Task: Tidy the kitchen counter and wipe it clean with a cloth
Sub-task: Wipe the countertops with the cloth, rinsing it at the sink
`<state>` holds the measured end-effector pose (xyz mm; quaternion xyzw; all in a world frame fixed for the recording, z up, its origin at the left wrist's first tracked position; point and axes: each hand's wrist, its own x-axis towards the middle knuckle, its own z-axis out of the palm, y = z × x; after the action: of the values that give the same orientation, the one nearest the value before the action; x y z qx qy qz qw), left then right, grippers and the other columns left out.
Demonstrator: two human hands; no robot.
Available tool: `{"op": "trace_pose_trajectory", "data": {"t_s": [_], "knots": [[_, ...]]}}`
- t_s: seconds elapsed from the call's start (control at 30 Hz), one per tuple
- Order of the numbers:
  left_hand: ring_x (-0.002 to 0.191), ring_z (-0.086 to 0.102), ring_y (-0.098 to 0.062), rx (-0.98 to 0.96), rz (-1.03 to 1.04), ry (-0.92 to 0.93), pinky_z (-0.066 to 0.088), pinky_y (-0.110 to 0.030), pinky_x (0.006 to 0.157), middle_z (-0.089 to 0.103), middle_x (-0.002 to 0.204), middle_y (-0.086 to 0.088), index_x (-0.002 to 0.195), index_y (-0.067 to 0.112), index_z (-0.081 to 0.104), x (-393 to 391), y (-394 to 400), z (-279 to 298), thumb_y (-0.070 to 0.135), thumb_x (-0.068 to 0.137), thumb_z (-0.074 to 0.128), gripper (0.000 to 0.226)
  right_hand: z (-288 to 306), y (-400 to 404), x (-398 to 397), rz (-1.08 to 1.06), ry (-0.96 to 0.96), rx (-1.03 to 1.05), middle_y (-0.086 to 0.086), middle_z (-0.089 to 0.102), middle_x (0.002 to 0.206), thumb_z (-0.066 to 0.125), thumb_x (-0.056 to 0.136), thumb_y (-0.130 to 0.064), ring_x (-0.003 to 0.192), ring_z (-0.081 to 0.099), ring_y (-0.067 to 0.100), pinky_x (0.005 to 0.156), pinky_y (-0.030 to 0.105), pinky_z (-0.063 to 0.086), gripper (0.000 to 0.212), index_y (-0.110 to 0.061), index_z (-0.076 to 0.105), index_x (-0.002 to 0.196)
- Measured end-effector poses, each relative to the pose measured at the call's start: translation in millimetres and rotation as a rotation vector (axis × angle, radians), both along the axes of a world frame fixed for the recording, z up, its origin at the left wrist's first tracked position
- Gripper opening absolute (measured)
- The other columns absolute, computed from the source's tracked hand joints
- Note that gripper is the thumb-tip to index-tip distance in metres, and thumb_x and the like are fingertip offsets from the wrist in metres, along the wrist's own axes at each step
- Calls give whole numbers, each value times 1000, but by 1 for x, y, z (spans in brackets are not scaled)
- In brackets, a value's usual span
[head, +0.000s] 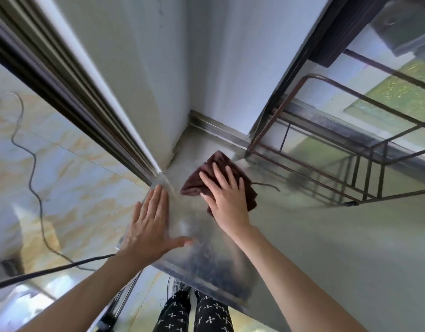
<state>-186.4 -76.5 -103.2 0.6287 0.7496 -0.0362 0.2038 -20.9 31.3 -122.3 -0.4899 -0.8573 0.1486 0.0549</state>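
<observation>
Both forearms reached over the table (326, 236); the left hand (149, 224) lay flat beside the cloth (213, 173), fingers straight. The right hand (227, 197) pressed the cloth with flat fingers near the wall corner, so wiping seemed underway, with the part toward the rack (326, 168) probably left.

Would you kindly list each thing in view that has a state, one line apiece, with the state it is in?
cloth: bunched, flat on the counter under the right hand
right hand: fingers straight, pressing on the cloth
left hand: open, palm flat on the counter's left edge
counter: bare metal, reflective near its front edge
wire rack: standing on the counter, shelves empty as far as visible
</observation>
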Motion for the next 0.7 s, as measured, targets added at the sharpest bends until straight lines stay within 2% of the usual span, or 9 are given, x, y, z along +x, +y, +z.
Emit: {"op": "trace_pose_trajectory", "data": {"t_s": [0.07,0.13,0.2,0.27,0.37,0.43,0.6,0.63,0.7], "knots": [[140,-6,-24,-42,-8,-6,1,-41,112,-7,152,-8,141,1,-6,-8,-7,1,97,45,23,138,-4,-10,8,324,-56,53,-1,38,148,52,87,-39,134,38,32,101,56,37,50,-36,42,136],[139,-13,-24,-45,10,-5,-5,-38,111,-14,150,-7,138,3,-12,-14,-11,2,98,42,21,140,-2,9,13,518,-79,22,-4,34,150,58,85,-34,138,32,28,105,53,31,57,-38,39,138],[138,-17,-22,-57,28,-24,-7,-36,111,-19,148,-4,137,5,-17,-19,-12,2,98,40,22,140,4,39,7,536,-104,-20,-6,27,154,54,89,-36,143,21,24,112,49,20,55,-39,35,140],[139,-19,-20,-64,46,-63,-9,-34,111,-26,146,-2,135,7,-24,-22,-12,2,97,39,22,139,8,68,-11,418,-137,-69,-7,19,156,44,94,-39,145,12,22,114,48,13,50,-39,30,142],[137,-22,-20,-73,52,-87,-9,-34,110,-32,143,-2,133,10,-29,-20,-13,3,96,38,26,139,7,85,-39,163,-119,-72,-6,16,157,40,96,-41,144,12,24,114,50,15,48,-36,31,143],[134,-25,-20,-66,58,-103,-7,-34,111,-33,142,-2,133,10,-28,-20,-14,2,93,38,25,137,3,72,-48,98,-96,-69,-4,19,156,41,96,-42,144,14,26,113,50,17,48,-35,33,142],[137,-17,-23,-53,30,-110,1,-35,114,-22,148,-5,137,8,-19,-23,-17,-4,97,38,15,138,5,19,-26,463,-95,9,-1,41,147,39,88,-42,134,38,31,103,53,34,48,-34,47,135],[138,-17,-23,-57,29,-116,-1,-35,113,-22,148,-5,138,9,-19,-23,-17,-4,98,37,14,138,5,19,-22,528,-120,8,-2,41,147,38,87,-43,134,38,29,104,51,34,49,-35,45,135],[137,-21,-22,-54,43,-128,-5,-34,112,-25,148,-4,137,10,-22,-22,-16,-2,95,42,26,136,7,32,-18,595,-152,-30,-6,29,153,45,90,-40,142,24,24,111,49,23,50,-40,36,140]]}}
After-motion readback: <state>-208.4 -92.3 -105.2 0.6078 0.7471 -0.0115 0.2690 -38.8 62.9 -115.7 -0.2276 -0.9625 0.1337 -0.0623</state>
